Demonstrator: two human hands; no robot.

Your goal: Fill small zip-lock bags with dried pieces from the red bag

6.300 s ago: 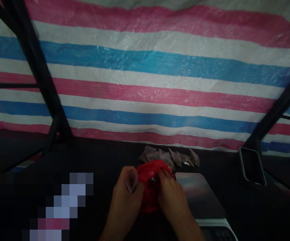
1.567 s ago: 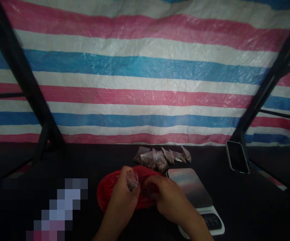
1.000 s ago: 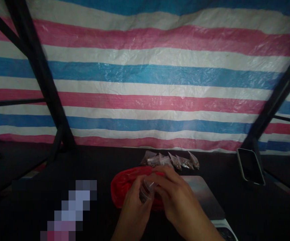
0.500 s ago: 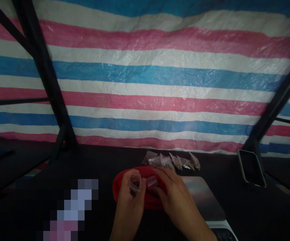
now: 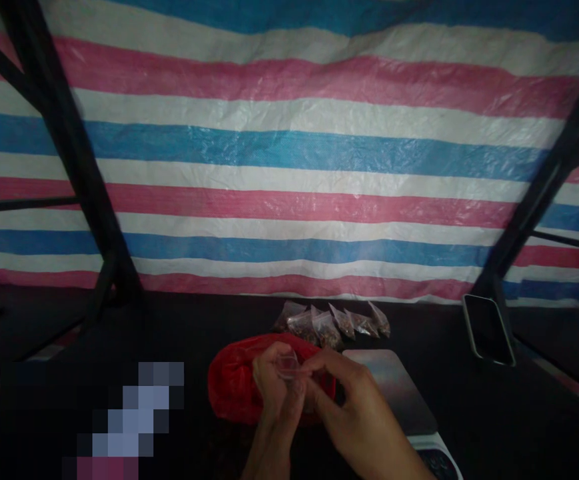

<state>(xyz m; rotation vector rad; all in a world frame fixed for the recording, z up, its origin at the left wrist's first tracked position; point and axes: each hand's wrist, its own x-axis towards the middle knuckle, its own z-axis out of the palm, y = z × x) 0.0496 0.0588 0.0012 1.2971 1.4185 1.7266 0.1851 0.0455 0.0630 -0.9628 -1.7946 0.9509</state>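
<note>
My left hand [image 5: 275, 390] is closed around a small clear bag [image 5: 287, 366], fingers curled at its far side and thumb at the near side, with the mouth turned up toward me. My right hand [image 5: 357, 397] meets it from the other side, forefinger and thumb at the edge of the plastic; I cannot tell whether those two tips are pinched together on it. What lies inside the clear bag is too dim to make out.

Both hands overlap the right half of a crumpled red bag [image 5: 232, 383], my landmark here, and the clear bag shows over that same half. Just beyond the red bag lie six small filled bags [image 5: 325, 330] in a row, with brownish bits in them. Just to the right of the red bag is a scale [image 5: 392, 390] with a metal plate, its near end partly covered by my right forearm. Well off to the right of the red bag, a phone [image 5: 488, 330] leans, dark screen toward me. The black table [image 5: 179, 330] spreads under the red bag, and far behind it hangs a striped sheet [image 5: 294, 150] in pink, white and blue.
</note>
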